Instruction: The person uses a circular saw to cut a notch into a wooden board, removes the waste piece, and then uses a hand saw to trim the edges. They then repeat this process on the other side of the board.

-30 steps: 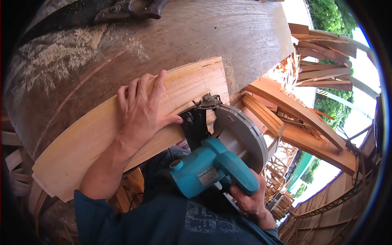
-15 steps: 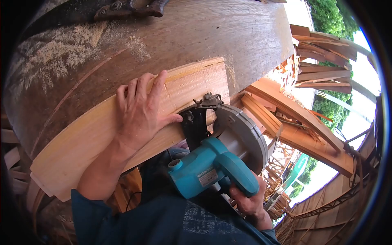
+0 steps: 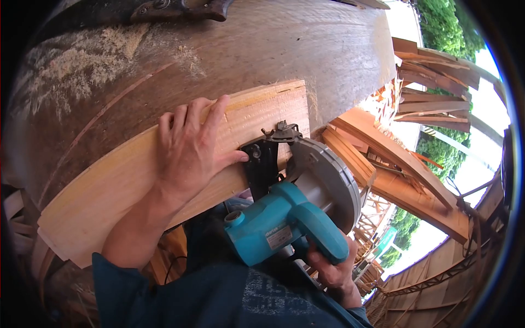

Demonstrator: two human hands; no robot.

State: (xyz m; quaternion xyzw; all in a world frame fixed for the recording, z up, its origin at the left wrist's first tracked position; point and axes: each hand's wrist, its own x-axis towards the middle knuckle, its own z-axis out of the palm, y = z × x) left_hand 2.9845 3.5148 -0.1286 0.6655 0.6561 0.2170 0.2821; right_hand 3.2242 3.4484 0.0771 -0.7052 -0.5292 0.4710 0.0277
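so, i have my left grip [image 3: 188, 143] spread flat on the pale wooden plank [image 3: 109, 183], while my right grip [image 3: 334, 269] wraps the handle [image 3: 326, 232] of the teal circular saw [image 3: 260, 235]. the plank's long axis slants under the left grip; the saw's base plate [image 3: 260, 174] sits right beside that thumb [image 3: 234, 158].

Head-worn view, facing forward, down, close
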